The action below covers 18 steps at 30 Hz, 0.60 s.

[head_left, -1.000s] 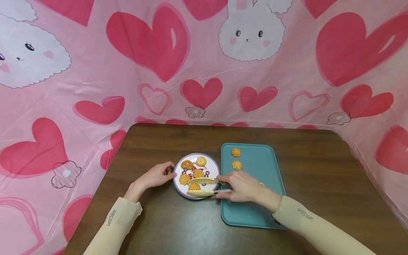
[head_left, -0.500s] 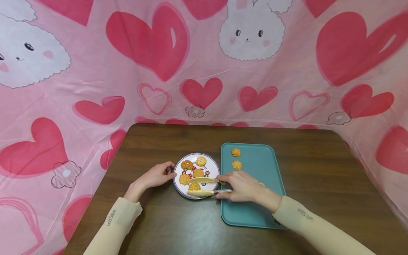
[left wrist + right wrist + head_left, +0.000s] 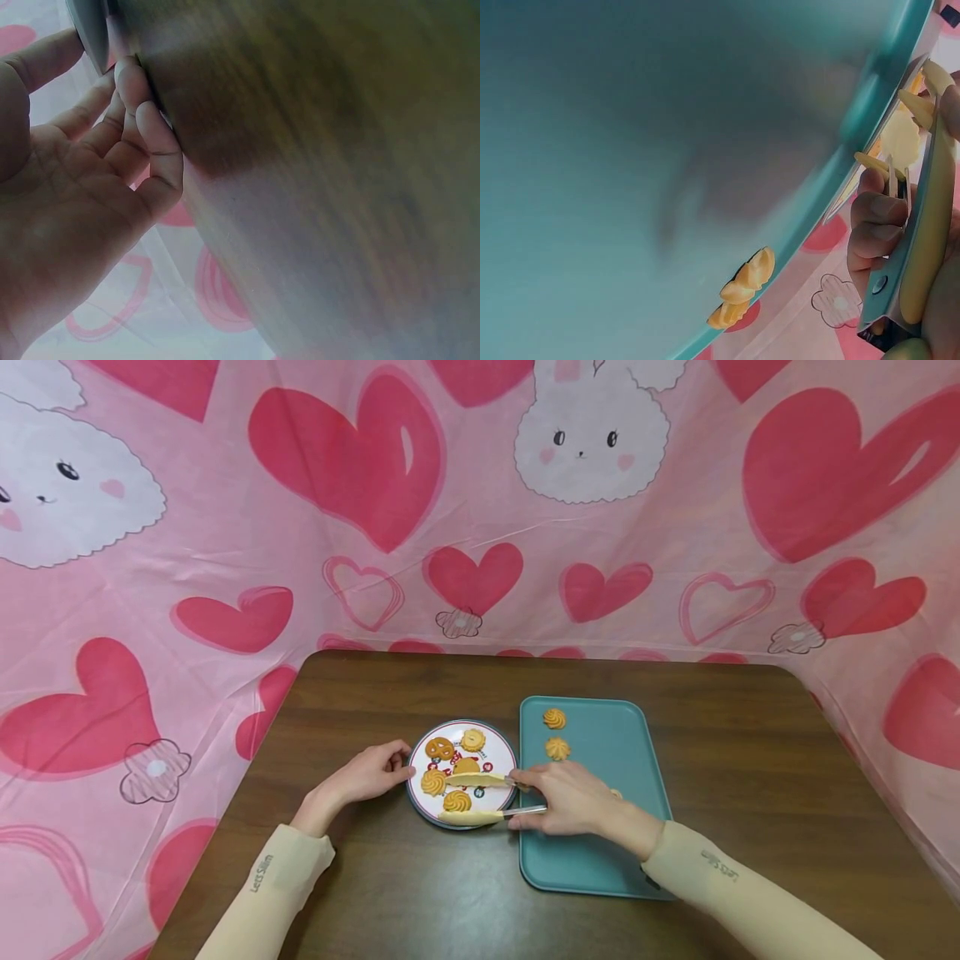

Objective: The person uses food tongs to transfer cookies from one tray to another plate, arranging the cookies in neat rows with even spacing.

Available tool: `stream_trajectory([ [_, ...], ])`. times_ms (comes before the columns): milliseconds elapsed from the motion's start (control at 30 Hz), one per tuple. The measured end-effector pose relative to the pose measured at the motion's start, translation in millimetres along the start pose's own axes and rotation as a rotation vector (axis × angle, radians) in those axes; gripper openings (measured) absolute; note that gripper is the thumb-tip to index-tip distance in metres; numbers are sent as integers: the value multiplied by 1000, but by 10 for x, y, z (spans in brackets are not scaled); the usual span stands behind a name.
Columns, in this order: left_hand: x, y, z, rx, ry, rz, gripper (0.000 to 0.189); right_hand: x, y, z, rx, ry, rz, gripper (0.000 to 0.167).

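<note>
My left hand [image 3: 371, 771] holds the left rim of a round white printed plate [image 3: 498, 746]; in the left wrist view its thumb and fingers meet at the plate's edge [image 3: 91, 34]. My right hand [image 3: 573, 797] grips a pair of tongs [image 3: 471, 817] with pale yellow tips, whose teal handle [image 3: 889, 289] shows in the right wrist view. The tongs' arms stand apart, either side of a swirl cookie [image 3: 457, 802] lying on the plate. Also on the plate are a pretzel cookie [image 3: 439, 748], another swirl cookie [image 3: 432, 782], and round cookies [image 3: 473, 740], one partly covered by the upper tip.
A teal tray [image 3: 577, 868] lies right of the plate, under my right forearm. Two swirl cookies [image 3: 557, 748] sit near its left edge, and another piece [image 3: 616, 793] is mostly hidden behind my right hand. Pink heart-patterned cloth [image 3: 480, 485] hangs behind the brown table [image 3: 360, 893].
The tongs' arms have spread wider, the upper one up and the lower one slightly down, so more of the swirl cookie between them shows. My left hand and the plate stay put.
</note>
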<state>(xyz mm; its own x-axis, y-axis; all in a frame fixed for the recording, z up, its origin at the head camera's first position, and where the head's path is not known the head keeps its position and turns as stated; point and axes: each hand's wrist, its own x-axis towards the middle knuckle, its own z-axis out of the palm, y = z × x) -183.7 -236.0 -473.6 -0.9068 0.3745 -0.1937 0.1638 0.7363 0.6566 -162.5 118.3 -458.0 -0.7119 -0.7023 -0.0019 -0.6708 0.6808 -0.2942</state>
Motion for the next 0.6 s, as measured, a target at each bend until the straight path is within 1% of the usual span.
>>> stream_trajectory([
  [133,2,17,-2,16,10,14,28,-8,10,-7,0,28,-20,68],
  [233,2,23,-2,22,12,11,26,-17,25,-27,0,49,-29,70],
  [433,6,15,2,20,5,-7,27,-33,74,-128,24,72,-2,75],
  [600,9,14,-1,22,5,-7,28,-37,180,-217,25,125,-1,77],
])
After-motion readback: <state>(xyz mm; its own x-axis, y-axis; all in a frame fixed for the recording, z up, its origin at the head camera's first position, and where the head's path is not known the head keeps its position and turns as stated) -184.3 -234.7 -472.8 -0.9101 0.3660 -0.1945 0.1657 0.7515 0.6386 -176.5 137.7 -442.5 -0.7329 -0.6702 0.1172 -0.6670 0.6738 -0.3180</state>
